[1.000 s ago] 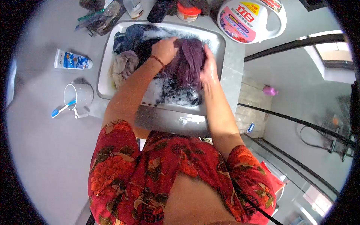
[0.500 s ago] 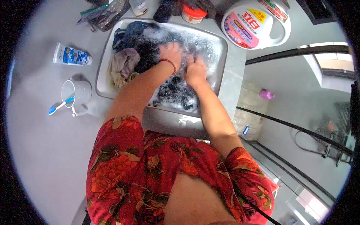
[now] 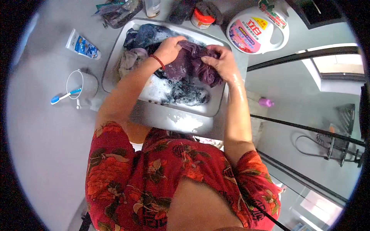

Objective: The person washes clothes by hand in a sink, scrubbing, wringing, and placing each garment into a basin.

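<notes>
A wet purple cloth (image 3: 178, 66) hangs bunched between my two hands over the white sink (image 3: 156, 92). On its left part my left hand (image 3: 169, 50), with a red bracelet at the wrist, is closed. Thumb and fingers of my right hand (image 3: 221, 61) pinch its upper right part. Dark wet fabric (image 3: 189, 94) lies in suds below it. Blue cloth (image 3: 148, 34) sits at the sink's back left, with a beige and greyish cloth (image 3: 131, 61) in front of it.
Behind the sink stand a large white detergent bottle (image 3: 246, 32), a red-lidded tub (image 3: 203, 18) and a clear bottle (image 3: 152, 7). To the left are a blue-white tube (image 3: 85, 47) and a white cup (image 3: 89, 85) with a toothbrush (image 3: 61, 97). A black-framed partition (image 3: 304, 129) is on the right.
Both hands were down in the suds half a second ago. They have come up with the purple cloth between them, my right hand moving right and my left slightly up.
</notes>
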The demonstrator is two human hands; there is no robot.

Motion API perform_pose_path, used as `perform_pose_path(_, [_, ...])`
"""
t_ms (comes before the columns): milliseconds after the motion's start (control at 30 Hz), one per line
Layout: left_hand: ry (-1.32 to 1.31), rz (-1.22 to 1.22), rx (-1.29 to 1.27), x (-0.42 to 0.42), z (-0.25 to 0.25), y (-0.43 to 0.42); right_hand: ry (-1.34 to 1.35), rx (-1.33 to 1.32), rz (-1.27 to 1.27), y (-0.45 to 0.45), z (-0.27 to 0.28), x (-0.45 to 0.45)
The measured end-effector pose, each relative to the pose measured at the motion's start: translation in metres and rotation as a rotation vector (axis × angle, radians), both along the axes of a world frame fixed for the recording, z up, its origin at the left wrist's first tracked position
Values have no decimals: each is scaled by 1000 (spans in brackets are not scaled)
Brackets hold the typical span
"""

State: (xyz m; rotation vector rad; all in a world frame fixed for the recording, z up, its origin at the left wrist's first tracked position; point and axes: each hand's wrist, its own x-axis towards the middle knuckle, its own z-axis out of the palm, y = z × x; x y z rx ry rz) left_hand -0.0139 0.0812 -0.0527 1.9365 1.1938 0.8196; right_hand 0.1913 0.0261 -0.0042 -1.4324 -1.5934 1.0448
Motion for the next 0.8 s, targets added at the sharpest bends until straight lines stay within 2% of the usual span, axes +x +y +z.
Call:
perform_pose_path(67, [-151, -34, 72, 2, 29, -5, -56, 49, -15, 0, 29, 0])
perform_pose_path(100, [-164, -9, 190, 5, 40, -7, -46, 108, -87, -5, 46, -4])
perform_pose_path(133, [-167, -9, 196, 6, 54, -7, -28, 190, -113, -8, 58, -5])
perform_pose_path(200, [-331, 47, 405, 5, 84, -8, 352, 123, -125, -8, 68, -2])
perform_pose_path(267, [-449, 25, 443, -1, 111, -10, 566, 98, -117, -11, 85, -2])
perform_pose_path(300, [-557, 3, 275, -3, 111, -5, 608, 121, -112, -10, 89, -2])
perform_pose_path(333, [-555, -1, 275, -4, 114, -8, 649, 146, -109, -10, 91, -2])
perform_pose_path(400, [-372, -32, 389, -5, 121, -15, 660, 148, -113, -7, 85, 0])
perform_pose_path(467, [-432, -67, 314, -5, 97, -14, 656, 92, -149, -3, 69, 3])
perform_pose_path(567, [-133, -48, 318, -14, 54, -13, 647, -2, -233, -1, 32, 5])
perform_pose_path(600, [-135, -52, 313, -16, 38, -14, 614, -42, -265, -2, 21, 3])
perform_pose_path(667, [158, 25, 312, -19, 14, -14, 465, -113, -306, -1, -12, 3])
perform_pose_path(700, [307, 31, 69, -16, 13, -19, 374, -133, -324, 1, -33, 2])
perform_pose_path(733, [309, 32, 61, -10, 11, -24, 268, -118, -329, 1, -56, 3])
perform_pose_path(800, [682, -1, 13, 3, 1, -33, -240, 63, -311, -7, -64, -6])
